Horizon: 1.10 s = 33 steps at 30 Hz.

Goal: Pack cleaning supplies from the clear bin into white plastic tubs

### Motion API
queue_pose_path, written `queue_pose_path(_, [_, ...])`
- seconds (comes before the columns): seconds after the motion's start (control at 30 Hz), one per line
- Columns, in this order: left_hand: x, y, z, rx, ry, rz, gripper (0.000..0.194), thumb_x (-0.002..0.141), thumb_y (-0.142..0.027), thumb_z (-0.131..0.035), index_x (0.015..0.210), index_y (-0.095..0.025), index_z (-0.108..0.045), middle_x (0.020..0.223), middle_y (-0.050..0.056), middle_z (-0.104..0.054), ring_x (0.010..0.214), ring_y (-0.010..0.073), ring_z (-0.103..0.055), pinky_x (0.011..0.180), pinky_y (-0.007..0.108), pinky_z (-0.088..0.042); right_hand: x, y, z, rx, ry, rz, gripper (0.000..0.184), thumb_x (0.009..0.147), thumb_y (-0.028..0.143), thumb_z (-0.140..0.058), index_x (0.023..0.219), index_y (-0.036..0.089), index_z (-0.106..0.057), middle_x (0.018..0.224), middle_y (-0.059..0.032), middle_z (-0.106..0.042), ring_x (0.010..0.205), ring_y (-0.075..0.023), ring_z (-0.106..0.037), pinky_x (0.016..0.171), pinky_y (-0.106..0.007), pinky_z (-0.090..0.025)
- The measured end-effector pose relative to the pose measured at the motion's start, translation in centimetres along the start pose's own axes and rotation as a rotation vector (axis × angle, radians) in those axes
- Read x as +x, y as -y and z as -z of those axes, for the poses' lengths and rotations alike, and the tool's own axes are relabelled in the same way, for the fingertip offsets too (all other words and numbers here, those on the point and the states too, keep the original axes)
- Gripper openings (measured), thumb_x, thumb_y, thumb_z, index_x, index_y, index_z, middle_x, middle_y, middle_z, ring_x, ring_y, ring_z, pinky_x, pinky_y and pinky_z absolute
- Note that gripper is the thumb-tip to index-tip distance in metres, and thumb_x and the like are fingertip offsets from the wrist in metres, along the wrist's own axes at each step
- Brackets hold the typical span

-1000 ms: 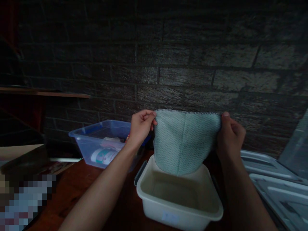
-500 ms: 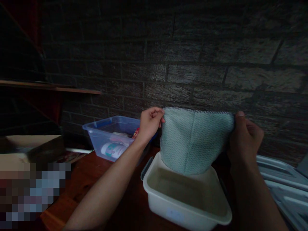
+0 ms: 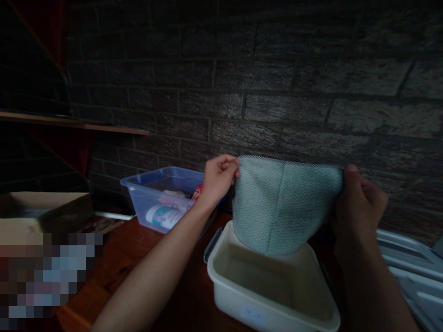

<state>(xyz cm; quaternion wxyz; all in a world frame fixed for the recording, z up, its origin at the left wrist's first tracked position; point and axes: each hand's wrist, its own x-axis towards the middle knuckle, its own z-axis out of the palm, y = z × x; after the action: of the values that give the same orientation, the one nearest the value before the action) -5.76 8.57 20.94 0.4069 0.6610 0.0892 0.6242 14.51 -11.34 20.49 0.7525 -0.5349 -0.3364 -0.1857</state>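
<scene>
A pale green textured cloth (image 3: 277, 203) with a stitched dark-and-white edge hangs stretched between my two hands. My left hand (image 3: 220, 177) pinches its upper left corner, thumb and fingers pressed together. At the upper right corner, my right hand (image 3: 362, 203) is closed on the cloth, its fingers partly in shadow. Below the cloth stands a white plastic tub (image 3: 224, 286) with a dark clip handle on its left side. The cloth's lower edge hangs over the tub's far part and hides some of its back rim.
Behind my left forearm sits a translucent blue bin (image 3: 138, 198) holding a white bottle (image 3: 164, 216) and a red packet (image 3: 197, 191). An open cardboard box (image 3: 62, 205) is at far left, under a wooden shelf (image 3: 114, 129). Grey lids (image 3: 408, 249) lie at right. A dark brick wall (image 3: 263, 83) rises behind.
Both hands and the cloth have shifted slightly right in the view, the right hand a bit more, so the cloth is spread slightly wider. The whole view has also shifted a little.
</scene>
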Motion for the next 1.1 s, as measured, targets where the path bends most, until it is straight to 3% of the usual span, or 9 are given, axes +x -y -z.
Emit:
queue_pose_path(0.6, [0.1, -0.1, 0.1, 0.073, -0.028, 0.012, 0.013, 0.084, -0.029, -0.069, 0.08, -0.017, -0.071, 0.057, -0.001, -0.063, 0.043, 0.0091, -0.047, 0.042, 0.021, -0.034, 0.4, 0.8, -0.5, 0.051, -0.022, 0.106, 0.056, 0.096, 0.049, -0.059, 0.057, 0.023, -0.028, 0.061, 0.0047, -0.021, 0.055, -0.0106, -0.02, 0.05, -0.029, -0.017])
queue_pose_path(1.1, [0.3, 0.3, 0.1, 0.07, -0.023, 0.008, 0.013, 0.088, -0.03, -0.067, 0.083, -0.017, -0.068, 0.059, -0.001, -0.064, 0.045, 0.0098, -0.049, 0.044, 0.022, -0.036, 0.1, 1.9, -0.5, 0.198, 0.16, -0.017, 0.05, 0.092, 0.052, -0.064, 0.058, 0.019, -0.049, 0.057, 0.0048, -0.034, 0.052, -0.0096, -0.029, 0.047, -0.026, -0.024])
